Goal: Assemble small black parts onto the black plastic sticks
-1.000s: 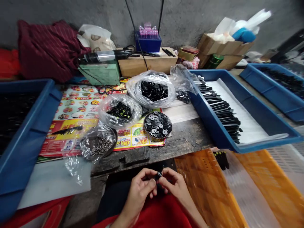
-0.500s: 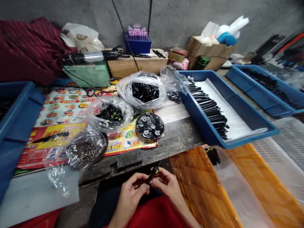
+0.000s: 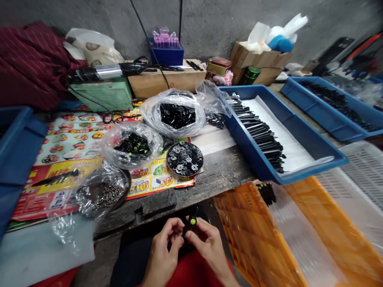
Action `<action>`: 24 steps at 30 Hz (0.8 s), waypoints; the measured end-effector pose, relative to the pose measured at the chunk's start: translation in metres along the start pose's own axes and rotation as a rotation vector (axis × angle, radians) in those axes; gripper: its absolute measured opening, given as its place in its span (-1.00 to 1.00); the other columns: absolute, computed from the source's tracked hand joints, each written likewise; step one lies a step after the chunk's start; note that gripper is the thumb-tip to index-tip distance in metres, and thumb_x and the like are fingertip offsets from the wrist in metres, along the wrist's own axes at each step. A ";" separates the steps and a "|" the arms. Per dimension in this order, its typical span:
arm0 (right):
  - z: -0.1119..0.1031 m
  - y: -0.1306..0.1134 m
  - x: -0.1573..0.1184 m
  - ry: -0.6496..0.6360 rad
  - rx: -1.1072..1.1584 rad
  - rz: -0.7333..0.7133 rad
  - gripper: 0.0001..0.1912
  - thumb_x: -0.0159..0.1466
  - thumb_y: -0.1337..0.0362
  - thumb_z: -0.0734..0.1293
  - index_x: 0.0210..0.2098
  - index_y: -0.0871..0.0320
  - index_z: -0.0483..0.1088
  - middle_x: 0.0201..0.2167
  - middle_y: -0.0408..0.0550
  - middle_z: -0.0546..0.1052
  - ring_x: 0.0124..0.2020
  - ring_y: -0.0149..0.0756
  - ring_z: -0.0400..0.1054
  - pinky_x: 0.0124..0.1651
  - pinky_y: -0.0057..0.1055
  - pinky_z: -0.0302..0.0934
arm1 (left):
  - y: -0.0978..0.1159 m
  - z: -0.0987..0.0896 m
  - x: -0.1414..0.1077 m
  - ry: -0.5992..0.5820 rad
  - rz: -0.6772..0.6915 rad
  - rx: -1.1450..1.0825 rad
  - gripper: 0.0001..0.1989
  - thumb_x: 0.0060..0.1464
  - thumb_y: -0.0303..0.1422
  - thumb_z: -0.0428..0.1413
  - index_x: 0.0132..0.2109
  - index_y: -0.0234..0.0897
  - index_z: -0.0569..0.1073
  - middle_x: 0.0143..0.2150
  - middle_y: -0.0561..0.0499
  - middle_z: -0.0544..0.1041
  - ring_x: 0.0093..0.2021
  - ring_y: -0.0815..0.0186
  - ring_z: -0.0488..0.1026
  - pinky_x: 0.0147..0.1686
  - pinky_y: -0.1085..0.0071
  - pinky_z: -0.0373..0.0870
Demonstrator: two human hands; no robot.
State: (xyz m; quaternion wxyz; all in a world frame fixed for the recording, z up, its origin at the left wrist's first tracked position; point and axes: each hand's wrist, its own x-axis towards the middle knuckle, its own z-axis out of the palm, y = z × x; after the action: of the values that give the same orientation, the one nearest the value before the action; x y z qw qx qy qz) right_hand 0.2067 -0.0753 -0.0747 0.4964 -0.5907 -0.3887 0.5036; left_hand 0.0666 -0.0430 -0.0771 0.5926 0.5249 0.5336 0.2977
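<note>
Low in front of my lap, at the bench edge, both hands are close together. My right hand (image 3: 208,243) pinches a small black part with a yellow-green round end (image 3: 193,220); a thin dark piece sticks up from it. Just left of it, my left hand (image 3: 167,247) has its fingers curled and its thumb near the index finger; whatever may be inside the curl is hidden. On the bench ahead are a round dish of flat black and grey discs (image 3: 184,158), a bag of black parts with yellow-green ends (image 3: 133,145) and a dish of small metal screws (image 3: 109,195).
A larger bag of black parts (image 3: 178,113) stands behind. To the right, a blue tray (image 3: 299,115) holds a row of long black pieces. An orange crate (image 3: 248,231) stands beside my right arm. Another blue bin (image 3: 20,147) is at the left.
The black part has turned so its yellow-green end faces me. My left fingers have drawn away from it slightly, while my right hand keeps hold. The view has shifted slightly.
</note>
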 end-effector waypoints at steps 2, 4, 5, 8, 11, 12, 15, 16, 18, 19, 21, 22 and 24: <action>-0.001 0.000 0.000 -0.015 -0.027 -0.001 -0.74 0.23 0.11 0.37 -0.26 0.16 0.59 -0.36 0.02 0.55 -0.32 -0.16 0.38 -0.32 -0.41 0.28 | 0.002 -0.001 0.000 0.006 -0.013 0.003 -0.90 -0.01 -0.43 0.14 -0.26 -0.22 0.46 -0.38 0.00 0.53 -0.37 0.23 0.49 -0.35 0.47 0.41; -0.002 -0.001 0.000 -0.026 -0.040 -0.003 -0.74 0.22 0.10 0.37 -0.33 0.16 0.58 -0.39 0.00 0.53 -0.33 -0.17 0.37 -0.33 -0.41 0.27 | 0.007 -0.004 0.002 -0.002 -0.034 -0.006 -0.91 -0.02 -0.42 0.15 -0.29 -0.22 0.45 -0.41 0.02 0.51 -0.37 0.24 0.48 -0.35 0.49 0.40; -0.003 -0.001 0.000 -0.026 -0.040 -0.007 -0.74 0.22 0.09 0.38 -0.35 0.16 0.58 -0.40 -0.01 0.52 -0.34 -0.18 0.36 -0.33 -0.41 0.26 | 0.009 -0.005 0.002 -0.012 -0.047 -0.016 -0.91 -0.03 -0.41 0.17 -0.30 -0.22 0.45 -0.41 0.02 0.50 -0.37 0.25 0.47 -0.35 0.49 0.39; -0.011 -0.003 0.002 -0.062 -0.045 -0.023 -0.72 0.21 0.06 0.39 -0.38 0.15 0.58 -0.46 -0.07 0.48 -0.40 -0.23 0.32 -0.34 -0.42 0.23 | 0.013 -0.009 0.003 -0.046 -0.091 -0.077 -0.88 -0.07 -0.39 0.21 -0.32 -0.22 0.43 -0.43 0.05 0.46 -0.37 0.27 0.43 -0.34 0.50 0.36; -0.023 -0.006 0.005 -0.150 0.001 -0.021 -0.70 0.17 0.01 0.42 -0.29 0.10 0.60 -0.41 -0.07 0.51 -0.34 -0.22 0.36 -0.26 -0.41 0.25 | 0.008 -0.010 0.001 -0.167 -0.156 -0.223 -0.80 -0.07 -0.33 0.26 -0.32 -0.23 0.38 -0.45 0.09 0.40 -0.42 0.35 0.36 -0.39 0.54 0.31; -0.027 -0.007 0.007 -0.182 0.062 0.004 -0.67 0.16 -0.01 0.43 -0.24 0.08 0.60 -0.36 -0.06 0.54 -0.29 -0.19 0.38 -0.22 -0.40 0.26 | 0.004 -0.010 -0.001 -0.226 -0.178 -0.288 -0.77 -0.06 -0.31 0.27 -0.32 -0.22 0.36 -0.45 0.10 0.39 -0.43 0.37 0.33 -0.41 0.55 0.29; -0.032 -0.011 0.009 -0.282 0.253 0.122 -0.61 0.14 -0.04 0.44 -0.15 0.06 0.59 -0.36 -0.07 0.58 -0.27 -0.18 0.44 -0.20 -0.39 0.31 | -0.009 -0.007 -0.005 -0.334 -0.212 -0.449 -0.68 -0.06 -0.24 0.30 -0.29 -0.22 0.32 -0.37 0.08 0.42 -0.40 0.39 0.34 -0.41 0.57 0.26; -0.032 -0.012 0.010 -0.303 0.282 0.143 -0.61 0.14 -0.04 0.44 -0.17 0.07 0.59 -0.42 -0.09 0.58 -0.32 -0.20 0.44 -0.23 -0.40 0.31 | -0.012 -0.006 -0.006 -0.341 -0.216 -0.478 -0.66 -0.07 -0.23 0.31 -0.29 -0.22 0.32 -0.35 0.07 0.43 -0.37 0.38 0.35 -0.39 0.56 0.27; -0.029 -0.012 0.010 -0.306 0.296 0.142 -0.60 0.14 -0.05 0.44 -0.20 0.11 0.60 -0.49 -0.10 0.58 -0.41 -0.23 0.44 -0.29 -0.42 0.32 | -0.015 -0.004 -0.008 -0.329 -0.224 -0.505 -0.64 -0.08 -0.21 0.33 -0.28 -0.22 0.31 -0.33 0.06 0.43 -0.34 0.37 0.37 -0.38 0.56 0.27; -0.027 -0.011 0.009 -0.294 0.301 0.133 -0.59 0.14 -0.06 0.43 -0.20 0.12 0.60 -0.50 -0.10 0.58 -0.43 -0.24 0.43 -0.30 -0.42 0.32 | -0.015 -0.003 -0.009 -0.319 -0.228 -0.511 -0.62 -0.09 -0.21 0.34 -0.29 -0.22 0.30 -0.34 0.06 0.44 -0.34 0.37 0.37 -0.38 0.56 0.26; -0.023 -0.006 0.008 -0.256 0.328 0.129 -0.58 0.15 -0.07 0.43 -0.20 0.13 0.59 -0.50 -0.08 0.58 -0.44 -0.24 0.43 -0.30 -0.42 0.33 | -0.013 -0.001 -0.010 -0.281 -0.239 -0.523 -0.60 -0.12 -0.20 0.36 -0.30 -0.22 0.29 -0.35 0.06 0.45 -0.34 0.36 0.38 -0.37 0.56 0.26; -0.021 -0.003 0.007 -0.237 0.350 0.133 -0.59 0.15 -0.06 0.43 -0.21 0.14 0.59 -0.50 -0.08 0.59 -0.44 -0.25 0.44 -0.30 -0.41 0.32 | -0.011 0.000 -0.011 -0.258 -0.244 -0.530 -0.58 -0.13 -0.19 0.37 -0.31 -0.22 0.29 -0.36 0.07 0.45 -0.34 0.36 0.38 -0.37 0.55 0.25; -0.016 0.004 0.006 -0.197 0.418 0.150 -0.60 0.14 -0.05 0.45 -0.23 0.15 0.58 -0.49 -0.07 0.58 -0.44 -0.26 0.44 -0.29 -0.42 0.32 | -0.008 0.003 -0.011 -0.214 -0.257 -0.550 -0.55 -0.18 -0.17 0.39 -0.32 -0.22 0.28 -0.36 0.07 0.46 -0.35 0.37 0.37 -0.37 0.56 0.24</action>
State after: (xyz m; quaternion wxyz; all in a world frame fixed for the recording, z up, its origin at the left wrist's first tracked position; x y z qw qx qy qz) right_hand 0.2237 -0.0738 -0.0798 0.5288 -0.4503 -0.2775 0.6637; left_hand 0.0645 -0.0561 -0.0815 0.7977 0.3019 0.4296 0.2965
